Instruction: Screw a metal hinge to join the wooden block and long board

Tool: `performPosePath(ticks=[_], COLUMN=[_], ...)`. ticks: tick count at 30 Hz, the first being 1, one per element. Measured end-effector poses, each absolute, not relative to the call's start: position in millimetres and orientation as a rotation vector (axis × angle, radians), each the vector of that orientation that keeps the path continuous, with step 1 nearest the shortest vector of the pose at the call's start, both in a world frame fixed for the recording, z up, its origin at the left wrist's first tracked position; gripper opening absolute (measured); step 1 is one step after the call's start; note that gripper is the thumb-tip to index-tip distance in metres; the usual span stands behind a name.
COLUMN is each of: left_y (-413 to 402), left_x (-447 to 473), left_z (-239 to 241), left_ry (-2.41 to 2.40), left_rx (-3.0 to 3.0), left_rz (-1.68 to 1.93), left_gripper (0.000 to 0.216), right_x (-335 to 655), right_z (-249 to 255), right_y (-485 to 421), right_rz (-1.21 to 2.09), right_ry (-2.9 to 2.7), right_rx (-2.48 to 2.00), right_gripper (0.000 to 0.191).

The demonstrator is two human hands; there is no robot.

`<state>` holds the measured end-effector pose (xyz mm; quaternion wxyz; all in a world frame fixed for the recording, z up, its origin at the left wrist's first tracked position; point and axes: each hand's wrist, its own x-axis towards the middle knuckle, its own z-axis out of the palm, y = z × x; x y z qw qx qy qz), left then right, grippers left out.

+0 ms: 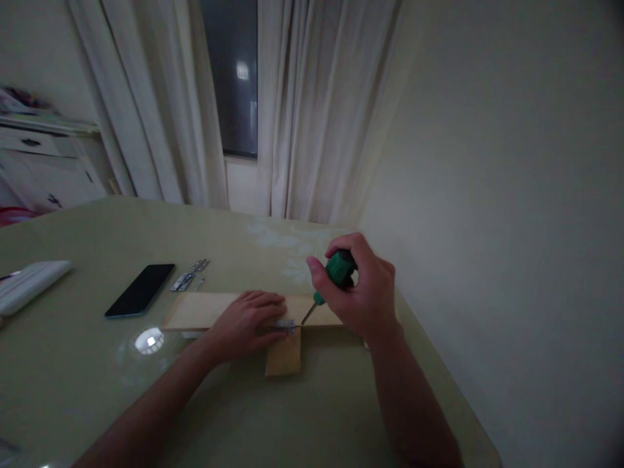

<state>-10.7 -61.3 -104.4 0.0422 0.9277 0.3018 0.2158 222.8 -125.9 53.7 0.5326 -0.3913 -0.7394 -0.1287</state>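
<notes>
My right hand [366, 292] is closed around a screwdriver [340, 268] with a green and black handle. Its shaft slants down to the left, and the tip is just right of a small metal hinge [285, 323]. The hinge lies at the front edge of a long pale wooden board [199, 311], where a shorter wooden piece [283, 356] meets it. My left hand [251, 322] holds the board, its fingers over the top and its thumb beside the hinge, partly covering it. Whether the tip touches a screw is too small to tell.
Behind the board's left end lie more metal hinges [190, 275], with a dark phone [141, 290] left of them. A white object [34, 286] sits farther left. The glossy green tabletop [234, 416] runs close to the wall [502, 195] on the right. Curtains [322, 117] hang behind.
</notes>
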Motion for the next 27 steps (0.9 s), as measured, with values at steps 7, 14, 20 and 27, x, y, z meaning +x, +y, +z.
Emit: performPosePath(ticks=[7, 14, 20, 27], left_y=[-56, -55, -55, -51], left_x=[-5, -5, -2, 4], left_z=[-118, -116, -117, -112], left_ry=[1.261, 1.204, 1.186, 1.241], left_rx=[2.876, 2.983, 2.983, 2.987], left_rz=[0.737, 0.732, 0.713, 0.672], left_gripper=[0.051, 0.036, 0.036, 0.041], right_x=[233, 236, 228, 224], right_z=[58, 62, 56, 51], right_y=[-125, -131, -126, -122], right_rz=[-0.350, -0.327, -0.304, -0.316], right_ry=[-1.705, -1.643, -1.698, -1.743], right_rx=[-0.951, -0.958, -0.971, -0.992], right_gripper=[0.021, 0.020, 0.021, 0.021])
